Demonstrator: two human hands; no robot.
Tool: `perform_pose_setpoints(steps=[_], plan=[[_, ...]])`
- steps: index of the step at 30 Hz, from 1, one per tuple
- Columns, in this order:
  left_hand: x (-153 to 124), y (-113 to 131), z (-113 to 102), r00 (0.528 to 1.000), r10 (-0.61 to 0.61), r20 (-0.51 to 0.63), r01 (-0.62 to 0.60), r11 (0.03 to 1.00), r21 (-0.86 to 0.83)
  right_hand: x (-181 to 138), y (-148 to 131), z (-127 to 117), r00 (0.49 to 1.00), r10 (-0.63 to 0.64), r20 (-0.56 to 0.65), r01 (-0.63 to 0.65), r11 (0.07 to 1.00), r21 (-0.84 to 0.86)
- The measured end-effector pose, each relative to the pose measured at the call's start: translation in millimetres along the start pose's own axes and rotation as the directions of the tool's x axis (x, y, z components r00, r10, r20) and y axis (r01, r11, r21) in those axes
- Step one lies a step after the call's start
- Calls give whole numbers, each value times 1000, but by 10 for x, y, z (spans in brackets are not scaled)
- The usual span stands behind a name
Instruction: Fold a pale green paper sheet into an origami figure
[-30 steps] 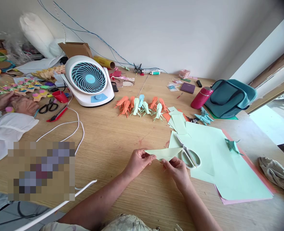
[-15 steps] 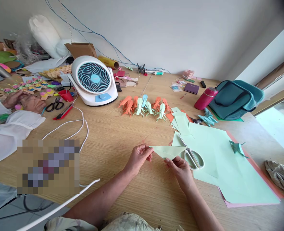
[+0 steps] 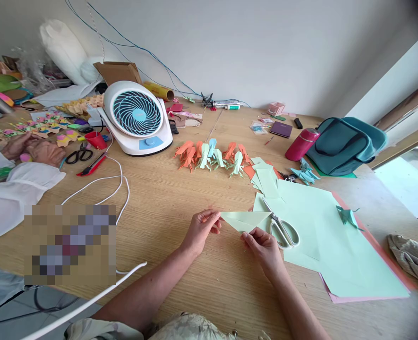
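A pale green sheet of paper (image 3: pixel 244 219), folded into a triangle, is held just above the table between my two hands. My left hand (image 3: pixel 202 230) pinches its left corner between thumb and fingers. At the lower edge, my right hand (image 3: pixel 263 246) grips the same paper. White-handled scissors (image 3: pixel 283 227) lie right beside my right hand, partly on large pale green sheets (image 3: pixel 350 264). Small cut pieces of green paper (image 3: pixel 267 179) are piled beyond the scissors. Farther back stands a row of folded paper figures (image 3: pixel 212 153) in orange, green and blue.
A white fan (image 3: pixel 138 118) stands at the back left, its white cable (image 3: pixel 122 189) looping over the table. A pink bottle (image 3: pixel 302 143) and teal bag (image 3: pixel 346 146) are at the right. Another person's hands (image 3: pixel 35 150) rest at the left near black scissors (image 3: pixel 79 154).
The left corner of the folded paper has risen slightly with my left hand and shifted a little left. My grip on it looks the same, and the view has shifted slightly.
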State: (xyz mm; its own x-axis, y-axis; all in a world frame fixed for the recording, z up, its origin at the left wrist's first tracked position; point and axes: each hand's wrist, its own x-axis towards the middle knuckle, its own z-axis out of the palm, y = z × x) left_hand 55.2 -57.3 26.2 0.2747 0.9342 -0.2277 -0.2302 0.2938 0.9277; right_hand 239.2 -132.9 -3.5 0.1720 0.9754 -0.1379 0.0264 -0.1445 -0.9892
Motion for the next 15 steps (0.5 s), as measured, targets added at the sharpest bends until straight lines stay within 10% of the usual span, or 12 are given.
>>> perform_pose_setpoints(steps=[15], plan=[[-31, -96, 46, 978, -134, 162, 136, 991, 3, -8, 13, 55, 996, -89, -10, 89, 996, -26]])
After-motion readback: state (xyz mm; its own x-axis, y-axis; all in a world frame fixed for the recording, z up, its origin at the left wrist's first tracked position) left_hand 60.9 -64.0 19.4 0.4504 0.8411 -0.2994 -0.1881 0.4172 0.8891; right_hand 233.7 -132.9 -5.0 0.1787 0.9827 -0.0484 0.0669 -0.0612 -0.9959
